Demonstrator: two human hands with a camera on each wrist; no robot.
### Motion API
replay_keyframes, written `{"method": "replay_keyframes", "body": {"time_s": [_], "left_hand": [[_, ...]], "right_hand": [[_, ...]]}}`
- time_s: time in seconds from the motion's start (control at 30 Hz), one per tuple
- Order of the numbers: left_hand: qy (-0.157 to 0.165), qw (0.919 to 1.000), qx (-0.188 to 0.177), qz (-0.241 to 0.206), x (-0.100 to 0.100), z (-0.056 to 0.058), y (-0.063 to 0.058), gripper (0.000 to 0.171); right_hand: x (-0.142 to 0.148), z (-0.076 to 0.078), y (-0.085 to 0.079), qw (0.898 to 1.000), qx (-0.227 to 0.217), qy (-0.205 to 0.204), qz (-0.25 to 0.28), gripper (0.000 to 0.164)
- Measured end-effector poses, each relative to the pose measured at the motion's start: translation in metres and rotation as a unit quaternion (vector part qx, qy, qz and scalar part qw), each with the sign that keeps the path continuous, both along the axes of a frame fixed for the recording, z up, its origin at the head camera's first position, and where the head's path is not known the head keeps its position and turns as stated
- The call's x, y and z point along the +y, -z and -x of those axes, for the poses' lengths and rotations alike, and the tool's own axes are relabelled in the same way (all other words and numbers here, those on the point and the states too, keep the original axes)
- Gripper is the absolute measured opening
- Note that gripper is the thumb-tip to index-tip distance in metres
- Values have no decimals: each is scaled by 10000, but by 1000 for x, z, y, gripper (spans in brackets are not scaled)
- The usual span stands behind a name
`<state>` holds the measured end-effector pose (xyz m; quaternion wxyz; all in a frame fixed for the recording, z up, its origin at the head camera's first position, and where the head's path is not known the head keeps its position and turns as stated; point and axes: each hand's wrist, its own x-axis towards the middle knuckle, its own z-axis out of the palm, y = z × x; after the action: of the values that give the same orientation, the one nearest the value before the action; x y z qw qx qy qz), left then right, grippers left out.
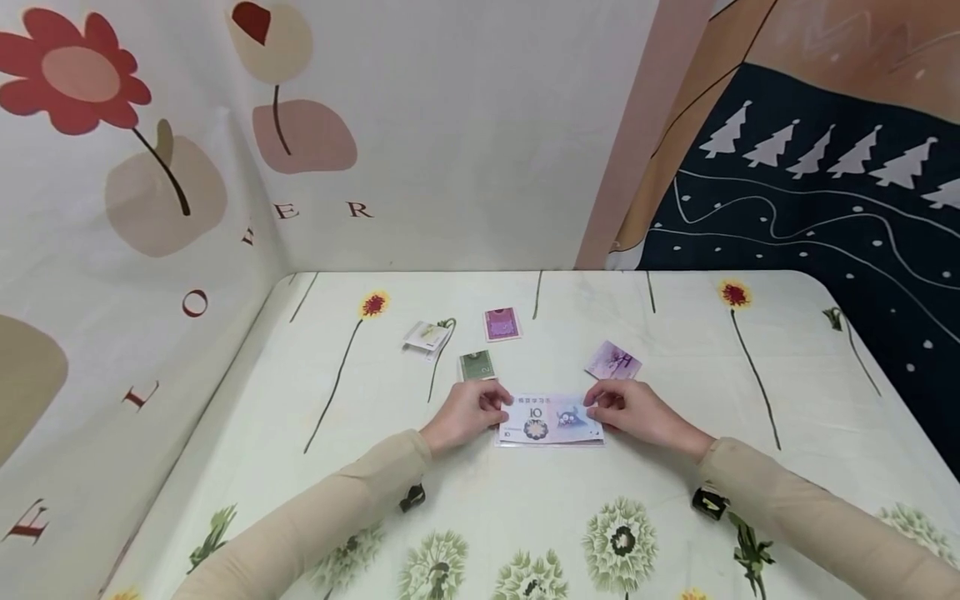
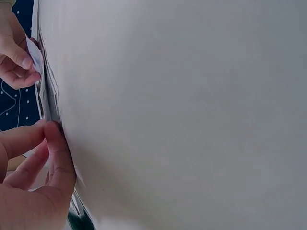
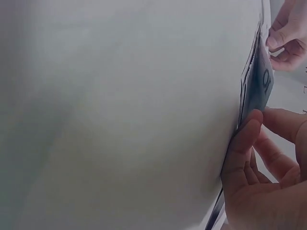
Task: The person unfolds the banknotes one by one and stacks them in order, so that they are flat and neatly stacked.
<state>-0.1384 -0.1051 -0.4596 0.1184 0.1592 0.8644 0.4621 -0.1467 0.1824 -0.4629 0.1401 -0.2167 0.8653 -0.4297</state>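
Observation:
A pale purple-blue banknote (image 1: 555, 421) marked 10 lies across the middle of the table, its print upside down in the head view. My left hand (image 1: 467, 414) pinches its left end between thumb and fingers. At the opposite end, my right hand (image 1: 639, 412) pinches the note's upper right edge. Below it, more paper layers (image 3: 244, 88) show edge-on in the right wrist view, and a thin border peeks out under its near edge. The left wrist view catches the near fingers (image 2: 60, 158) on the paper's edge, with the right hand (image 2: 14, 57) beyond.
Behind the hands lie a green folded note (image 1: 477, 365), a purple card-like note (image 1: 502, 324), a lilac note (image 1: 613, 360) and a whitish folded note (image 1: 426, 337). The flower-print tablecloth (image 1: 300, 375) meets a fabric wall (image 1: 465, 167) at the back and left.

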Motion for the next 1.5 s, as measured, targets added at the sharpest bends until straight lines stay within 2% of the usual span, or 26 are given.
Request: {"method": "replay_keyframes", "body": {"time_s": [0.17,0.33,0.67,0.9,1.23,1.5], "left_hand": [[35,9999,-76,138,0,1,-2,18],[5,9993,-230,286,0,1,-3,17],[-1,9979,-314,567,-1,2,-6,20],[-1,9962,-571,657,-4,2,-11,22],[83,9971,-538,532,-8,4,-12,21],[113,9955,-814,466,-7,6,-16,18]], "right_hand": [[-3,2,1,9997,196,-67,-152,8],[-5,2,1,9994,272,-118,-150,11],[-9,4,0,9992,325,-81,-223,16],[-11,3,-5,9990,243,-39,-365,15],[-11,3,-16,9978,47,-90,-654,15],[-6,8,-26,9981,-416,-277,-350,15]]}}
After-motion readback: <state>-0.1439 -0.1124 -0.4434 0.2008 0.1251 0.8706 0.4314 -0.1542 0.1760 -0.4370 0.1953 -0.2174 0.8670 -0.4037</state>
